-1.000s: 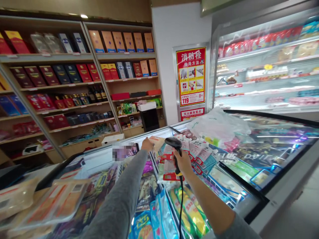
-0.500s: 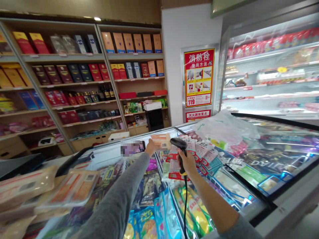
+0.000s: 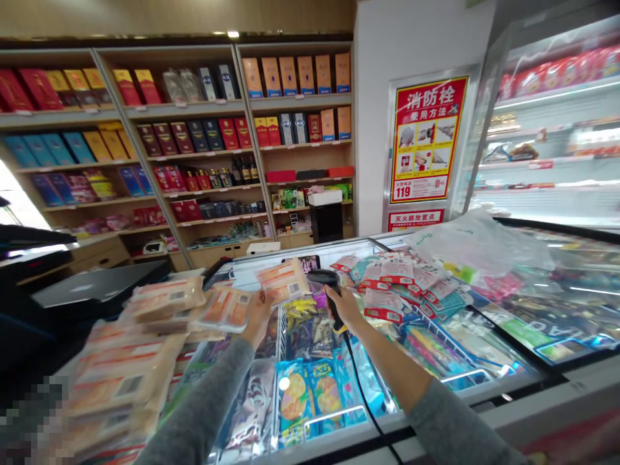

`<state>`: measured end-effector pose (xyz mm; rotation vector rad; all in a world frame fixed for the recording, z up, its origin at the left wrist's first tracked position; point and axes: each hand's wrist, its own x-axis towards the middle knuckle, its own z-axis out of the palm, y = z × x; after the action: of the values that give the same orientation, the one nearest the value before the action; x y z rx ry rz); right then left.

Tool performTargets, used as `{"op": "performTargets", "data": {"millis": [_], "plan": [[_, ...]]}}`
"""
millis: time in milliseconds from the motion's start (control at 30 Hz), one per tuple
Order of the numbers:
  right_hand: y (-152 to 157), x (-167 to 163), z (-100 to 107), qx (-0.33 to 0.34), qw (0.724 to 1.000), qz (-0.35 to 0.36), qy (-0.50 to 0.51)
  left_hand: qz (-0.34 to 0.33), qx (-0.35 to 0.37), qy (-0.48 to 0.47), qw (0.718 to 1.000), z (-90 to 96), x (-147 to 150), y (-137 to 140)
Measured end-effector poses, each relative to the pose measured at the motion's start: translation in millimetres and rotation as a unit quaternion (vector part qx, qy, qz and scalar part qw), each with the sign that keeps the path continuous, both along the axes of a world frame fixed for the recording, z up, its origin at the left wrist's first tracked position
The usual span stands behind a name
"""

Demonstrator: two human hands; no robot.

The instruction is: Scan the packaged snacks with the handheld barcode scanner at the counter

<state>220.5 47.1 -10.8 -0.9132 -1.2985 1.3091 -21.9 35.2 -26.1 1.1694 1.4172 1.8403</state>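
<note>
My left hand [image 3: 258, 316] grips a flat, clear-wrapped food pack [image 3: 285, 281] by its left edge, barcode label facing up. My right hand [image 3: 345, 309] is wrapped around the handle of a black barcode scanner [image 3: 325, 279], whose cord hangs down over the freezer. The scanner's head is just right of the pack. Similar packs [image 3: 225, 309] lie left of my left hand, with a larger pile [image 3: 126, 381] nearer to me. Red-and-white packets [image 3: 397, 271] lie spread out right of the scanner.
Beneath my hands, a glass-topped chest freezer [image 3: 334, 413] holds colourful bags. A phone [image 3: 308, 263] lies behind the held pack. At the right is a crumpled plastic bag [image 3: 465, 242]; a dark laptop-like device [image 3: 97, 284] stands at the left. Shelves with boxes [image 3: 213, 135] line the back.
The view has swung left, bringing more of the piled packs into sight. My left hand, with the pack, has drawn back toward me and left. The scanner stays in my right hand.
</note>
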Motion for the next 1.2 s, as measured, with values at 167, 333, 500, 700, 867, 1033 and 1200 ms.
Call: {"op": "performTargets", "data": {"millis": [167,333,500,700,867,1033,1200], "plan": [[-23.0,-47.4,-1.4,-0.049,0.997,0.063,0.007,0.072,-0.011,0.026,0.997,-16.0,-21.7,-24.4],[-35.9,-39.2,-9.3,-0.053,0.995,0.085,-0.007,0.089,-0.009,0.049,0.995,-23.1,-17.8,-24.9],[-45.9,-21.8,-6.0,-0.06,0.991,0.113,-0.031,0.094,-0.01,0.065,0.993,-25.3,-17.7,-25.0],[-53.5,-20.9,-2.4,-0.019,0.988,0.133,-0.071,0.087,-0.02,0.069,0.994,-21.2,-13.4,-27.5],[-54.7,-20.3,-2.8,-0.005,0.989,0.128,-0.078,0.101,-0.031,0.083,0.991,-22.1,-13.3,-27.3],[-54.0,-18.6,-1.9,-0.011,0.988,0.136,-0.074,0.109,-0.036,0.091,0.989,-22.9,-15.2,-27.7],[-54.2,-18.5,-1.3,-0.008,0.988,0.134,-0.075,0.106,-0.038,0.1,0.989,-19.0,-14.3,-31.4]]}}
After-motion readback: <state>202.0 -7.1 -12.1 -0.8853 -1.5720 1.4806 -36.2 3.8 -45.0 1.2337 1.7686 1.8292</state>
